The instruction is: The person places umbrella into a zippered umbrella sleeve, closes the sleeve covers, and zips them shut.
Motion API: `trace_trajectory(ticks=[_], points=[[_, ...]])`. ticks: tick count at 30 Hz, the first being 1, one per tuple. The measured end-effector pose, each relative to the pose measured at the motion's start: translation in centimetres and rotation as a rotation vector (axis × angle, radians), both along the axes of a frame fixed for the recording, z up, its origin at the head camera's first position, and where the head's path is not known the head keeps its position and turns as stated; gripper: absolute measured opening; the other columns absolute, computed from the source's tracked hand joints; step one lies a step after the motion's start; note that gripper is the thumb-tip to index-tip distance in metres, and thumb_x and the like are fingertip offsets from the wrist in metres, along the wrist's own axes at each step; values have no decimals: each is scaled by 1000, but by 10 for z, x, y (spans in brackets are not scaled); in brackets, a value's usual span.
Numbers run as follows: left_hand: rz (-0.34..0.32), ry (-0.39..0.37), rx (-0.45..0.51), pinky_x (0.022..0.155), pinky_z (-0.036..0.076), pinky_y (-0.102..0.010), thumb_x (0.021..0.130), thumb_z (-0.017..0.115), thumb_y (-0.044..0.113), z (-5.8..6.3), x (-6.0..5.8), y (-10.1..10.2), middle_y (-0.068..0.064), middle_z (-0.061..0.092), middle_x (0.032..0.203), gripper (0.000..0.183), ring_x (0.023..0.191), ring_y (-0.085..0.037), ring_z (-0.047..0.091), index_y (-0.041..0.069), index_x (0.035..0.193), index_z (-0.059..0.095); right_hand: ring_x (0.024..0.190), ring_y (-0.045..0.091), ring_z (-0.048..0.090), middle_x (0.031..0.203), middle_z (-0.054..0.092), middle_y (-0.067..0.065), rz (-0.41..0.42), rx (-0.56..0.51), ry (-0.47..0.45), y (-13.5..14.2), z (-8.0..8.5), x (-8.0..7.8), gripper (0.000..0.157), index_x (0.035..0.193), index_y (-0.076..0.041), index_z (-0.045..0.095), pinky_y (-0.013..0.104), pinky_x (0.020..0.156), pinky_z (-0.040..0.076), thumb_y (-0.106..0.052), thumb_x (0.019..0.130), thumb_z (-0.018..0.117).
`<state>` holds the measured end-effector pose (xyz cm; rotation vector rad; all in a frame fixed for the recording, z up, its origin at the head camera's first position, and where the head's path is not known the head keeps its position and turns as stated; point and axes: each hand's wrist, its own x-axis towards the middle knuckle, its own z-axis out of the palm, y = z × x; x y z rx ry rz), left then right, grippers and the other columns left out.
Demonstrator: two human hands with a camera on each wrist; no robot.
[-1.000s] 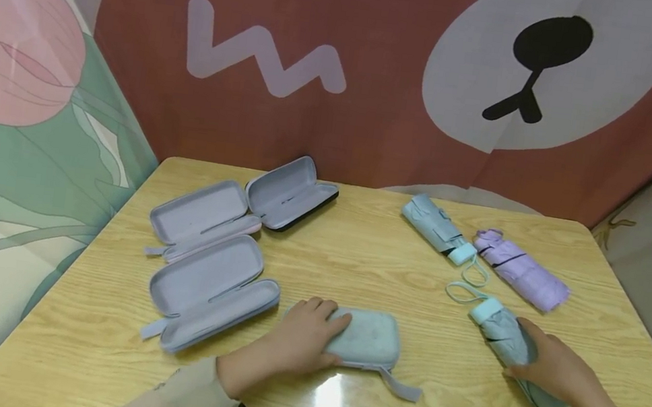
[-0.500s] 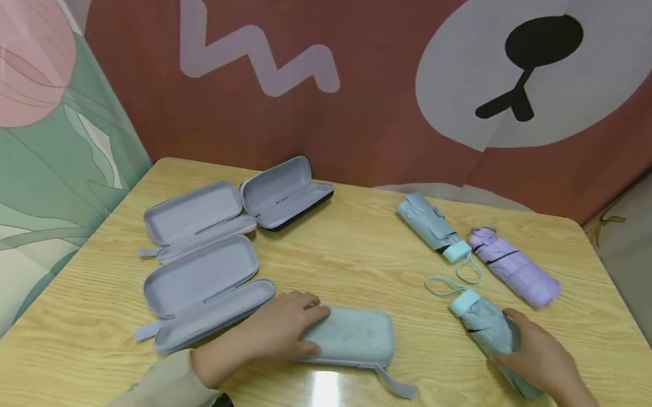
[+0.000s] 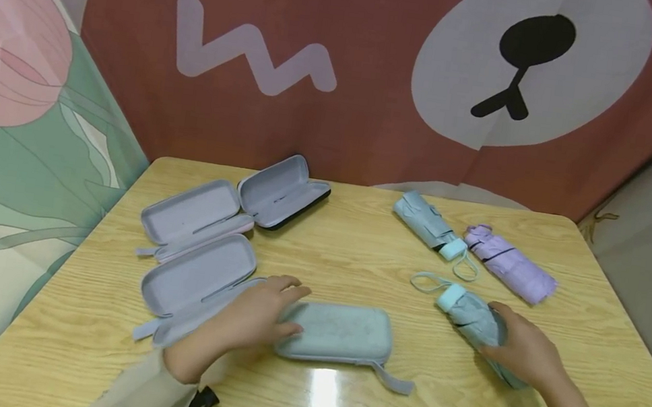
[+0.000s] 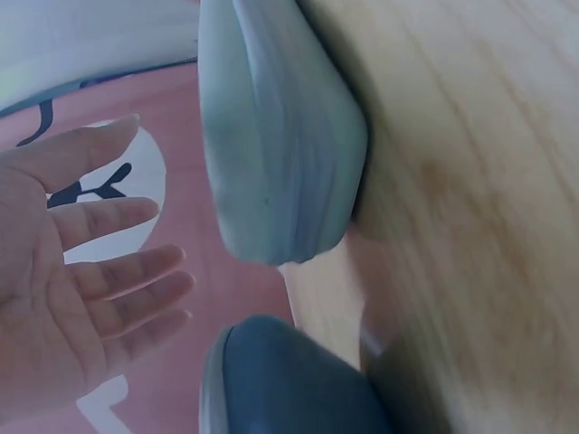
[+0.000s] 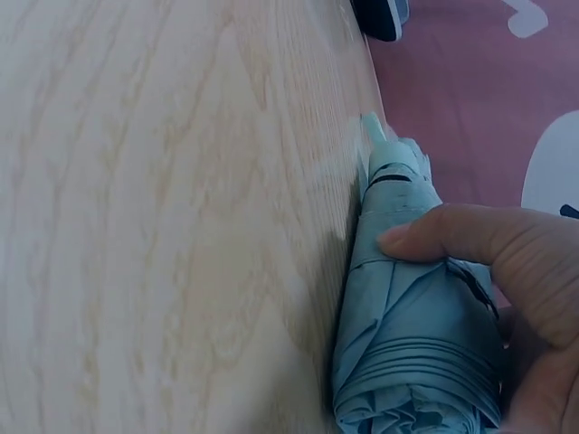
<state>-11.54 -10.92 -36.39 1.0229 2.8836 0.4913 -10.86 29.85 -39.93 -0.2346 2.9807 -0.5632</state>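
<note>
My right hand grips a folded teal umbrella across its middle. In the right wrist view the thumb lies over the rolled teal cloth. The umbrella's mint handle and wrist loop point to the back left. My left hand is at the left end of a closed mint zip case, whose grey pull tab lies at its front right. The left wrist view shows that hand with fingers spread and nothing in the palm, apart from the case.
Three hard cases stand open at the left: a blue-grey one partly behind my left forearm, a pink-edged one and a black one. A light blue umbrella and a purple umbrella lie at the back right.
My left hand has let go of the mint case, sliding left off its top. My right hand has moved the teal umbrella leftward. The head view has shifted slightly.
</note>
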Motion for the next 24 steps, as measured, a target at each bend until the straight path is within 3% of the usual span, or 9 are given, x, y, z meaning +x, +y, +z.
trace_trajectory(ticks=[6, 15, 24], points=[[41, -5, 43, 90, 34, -39, 75, 65, 33, 3, -3, -10, -11, 48, 117, 54, 109, -26, 43, 8, 121, 50, 94, 46, 47, 111, 48, 29, 32, -7, 24, -9, 0, -5, 74, 120, 6, 40, 54, 66, 40, -21, 61, 75], [78, -6, 84, 86, 38, -39, 74, 68, 29, 3, -7, -30, -11, 49, 115, 56, 105, -26, 46, 4, 120, 49, 97, 45, 46, 112, 48, 29, 43, -29, 59, -20, 2, -12, 72, 122, 6, 39, 55, 69, 39, -17, 63, 73], [244, -112, 77, 88, 34, -47, 75, 66, 32, 7, -9, -47, -19, 44, 120, 64, 109, -35, 41, 0, 126, 42, 100, 44, 45, 115, 48, 26, 54, -51, 93, -33, -1, -20, 69, 122, 4, 41, 56, 72, 38, -17, 63, 72]])
